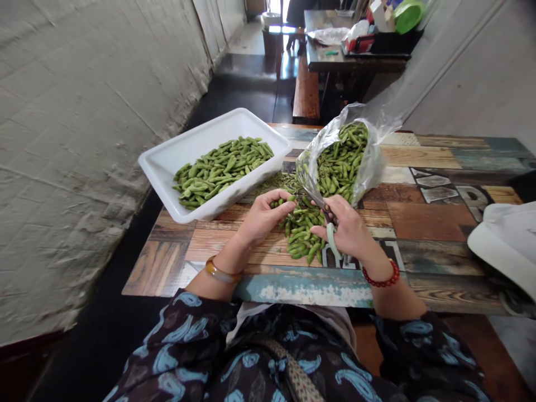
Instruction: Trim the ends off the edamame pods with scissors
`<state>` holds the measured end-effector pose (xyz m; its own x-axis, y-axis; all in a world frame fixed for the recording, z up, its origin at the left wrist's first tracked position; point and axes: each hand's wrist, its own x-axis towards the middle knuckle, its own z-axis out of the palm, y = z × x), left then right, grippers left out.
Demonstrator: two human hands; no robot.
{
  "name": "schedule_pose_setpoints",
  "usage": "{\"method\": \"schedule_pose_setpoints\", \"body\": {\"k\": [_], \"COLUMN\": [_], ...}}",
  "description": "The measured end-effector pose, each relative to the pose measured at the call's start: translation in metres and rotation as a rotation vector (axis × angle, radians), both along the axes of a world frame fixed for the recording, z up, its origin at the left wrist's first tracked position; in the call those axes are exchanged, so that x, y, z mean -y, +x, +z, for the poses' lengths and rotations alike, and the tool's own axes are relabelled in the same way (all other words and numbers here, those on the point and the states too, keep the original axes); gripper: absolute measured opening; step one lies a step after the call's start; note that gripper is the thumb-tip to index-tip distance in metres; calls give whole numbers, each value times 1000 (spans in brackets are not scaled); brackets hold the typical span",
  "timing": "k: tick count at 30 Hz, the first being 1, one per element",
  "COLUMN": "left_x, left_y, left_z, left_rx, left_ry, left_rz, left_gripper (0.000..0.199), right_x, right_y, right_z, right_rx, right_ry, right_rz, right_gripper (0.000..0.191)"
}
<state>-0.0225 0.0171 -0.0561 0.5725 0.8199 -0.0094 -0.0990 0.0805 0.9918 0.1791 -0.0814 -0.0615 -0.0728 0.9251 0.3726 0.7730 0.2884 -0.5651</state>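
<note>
In my right hand (347,226) is a pair of scissors (315,195), its blades pointing up and left toward the other hand. My left hand (268,215) pinches a green soybean pod (290,199) between thumb and fingers, close to the blades. Below and between both hands lies a loose pile of pods (302,231) on the table. A clear plastic bag (374,173) full of pods lies open behind my right hand. To the left, a white plastic tub (161,162) holds many more pods. Small trimmings (285,181) are scattered between tub and bag.
The table (439,218) has a patchwork wood-look top. A white cap (505,240) rests at its right edge. Rough white wall (84,111) runs along the left. Farther back stand a bench (306,89) and another table (320,58) with boxes and a green lid (408,15).
</note>
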Motion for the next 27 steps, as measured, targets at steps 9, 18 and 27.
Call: {"method": "schedule_pose_setpoints", "body": {"k": [9, 18, 27], "left_x": [7, 4, 5], "left_y": [2, 2, 2], "left_z": [5, 4, 7], "left_rx": [-61, -89, -95], "left_ry": [154, 367, 347], "left_rz": [-25, -56, -89], "left_gripper": [30, 25, 23], "right_x": [2, 1, 2], "right_y": [-7, -6, -7], "right_z": [2, -3, -3], "right_rx": [116, 104, 138], "right_ry": [-77, -65, -66], "right_rz": [54, 87, 128], "right_gripper": [44, 43, 22]}}
